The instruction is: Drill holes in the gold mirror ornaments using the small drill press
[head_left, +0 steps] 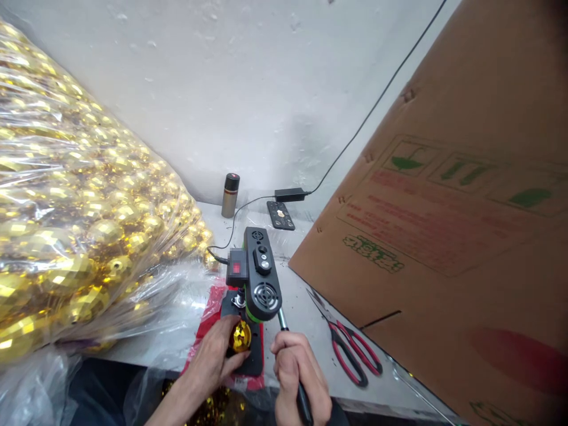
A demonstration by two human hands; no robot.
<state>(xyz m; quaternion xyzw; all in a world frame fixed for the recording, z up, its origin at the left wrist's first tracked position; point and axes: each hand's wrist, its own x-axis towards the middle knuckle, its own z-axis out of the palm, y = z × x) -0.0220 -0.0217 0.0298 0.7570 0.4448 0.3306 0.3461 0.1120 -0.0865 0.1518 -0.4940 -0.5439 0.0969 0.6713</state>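
Observation:
My left hand (216, 350) is closed around a small shiny gold faceted ball (241, 336), thumb and fingers on either side of it. The ball sits over the black base plate (254, 362) of a small black-and-green bench machine (262, 269), just in front of its head. My right hand (299, 376) is wrapped around the black-gripped lever handle (305, 405), whose metal rod (283, 320) runs up to the machine's right side. Red plastic sheeting (206, 328) lies beneath the base. Part of the ball is hidden by my fingers.
A clear plastic bag of gold balls (102, 231) fills the left. Red-handled scissors (350, 349) lie right of the machine, beside a large cardboard box (444, 236). Behind stand a bottle (229, 195), a phone-like black slab (281, 215) and a power adapter (290, 194) with its cable.

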